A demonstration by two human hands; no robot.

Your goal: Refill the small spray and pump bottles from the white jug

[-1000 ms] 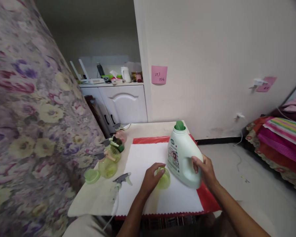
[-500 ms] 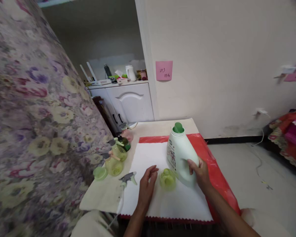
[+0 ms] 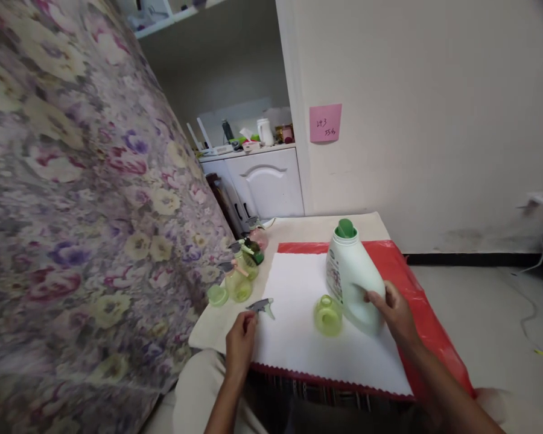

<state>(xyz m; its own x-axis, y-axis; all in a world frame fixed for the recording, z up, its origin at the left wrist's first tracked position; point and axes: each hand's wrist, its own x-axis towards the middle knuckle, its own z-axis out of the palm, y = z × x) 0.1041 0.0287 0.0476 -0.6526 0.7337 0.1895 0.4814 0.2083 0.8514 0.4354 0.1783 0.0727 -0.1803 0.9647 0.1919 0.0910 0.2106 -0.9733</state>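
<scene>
My right hand (image 3: 396, 310) is wrapped around the handle of a pale green detergent jug (image 3: 355, 274), which stands on the white sheet. The jug's mouth has a dark green pour spout and no cap on it. Left of the jug's base sits a small translucent yellow-green bottle (image 3: 328, 316) with an uncovered neck. At the sheet's left edge, my left hand (image 3: 242, 343) has its fingers closed at the neck of a grey and pale green spray trigger head (image 3: 263, 307). The hand hides the trigger head's lower part and tube.
Several spray bottles (image 3: 239, 283) line the table's left side, with a light green cup (image 3: 218, 295) at the near end. Red plastic (image 3: 423, 307) lies under the white sheet (image 3: 294, 343). A floral curtain (image 3: 95, 211) hangs left. Behind stands a white cabinet (image 3: 269, 184).
My left hand has moved left from beside the small bottle to the spray trigger head and closed its fingers there. My right hand stays on the jug. The view has shifted.
</scene>
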